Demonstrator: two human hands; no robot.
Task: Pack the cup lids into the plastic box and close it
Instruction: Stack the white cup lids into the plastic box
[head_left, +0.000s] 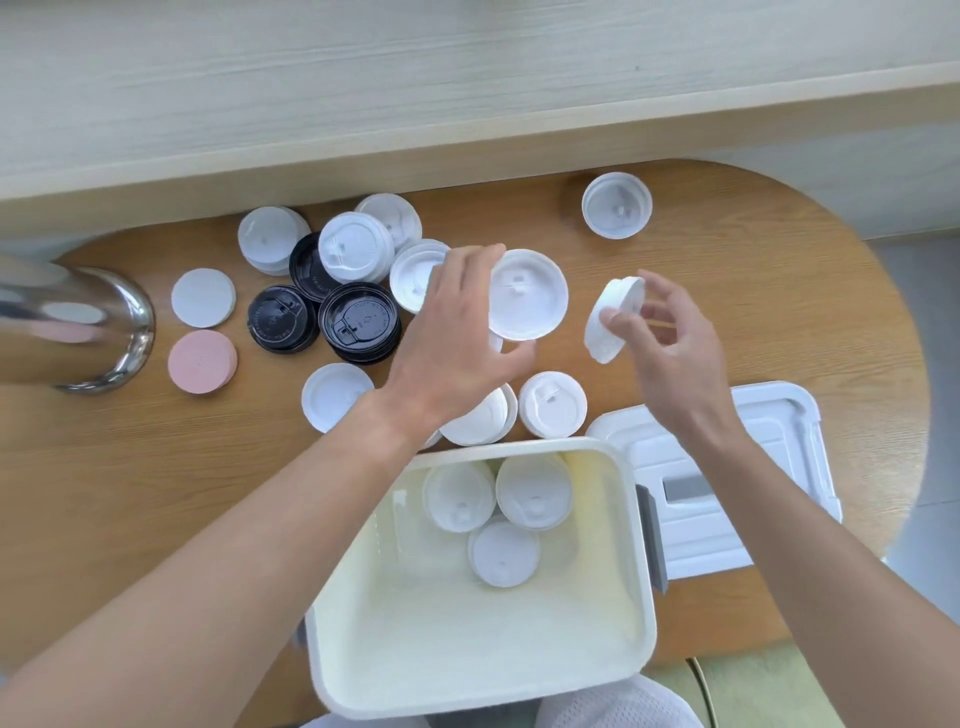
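My left hand (457, 338) holds a white cup lid (530, 296) face-on above the table. In my right hand (670, 338) a small stack of white lids (610, 322) is pinched, tilted on edge. The open cream plastic box (636, 597) sits at the near table edge with three white lids (501, 512) in its far part. Its white cover (769, 467) lies flat to the right of the box. White lids (353, 247) and black lids (361, 322) lie piled at the left, and more white lids (553, 402) rest just beyond the box.
A single white lid (616, 205) lies far right on the wooden table (156, 493). A shiny metal vessel (78, 327) stands at the left edge, next to a white disc (203, 298) and a pink disc (202, 361). A pale wooden ledge (467, 78) runs behind the table.
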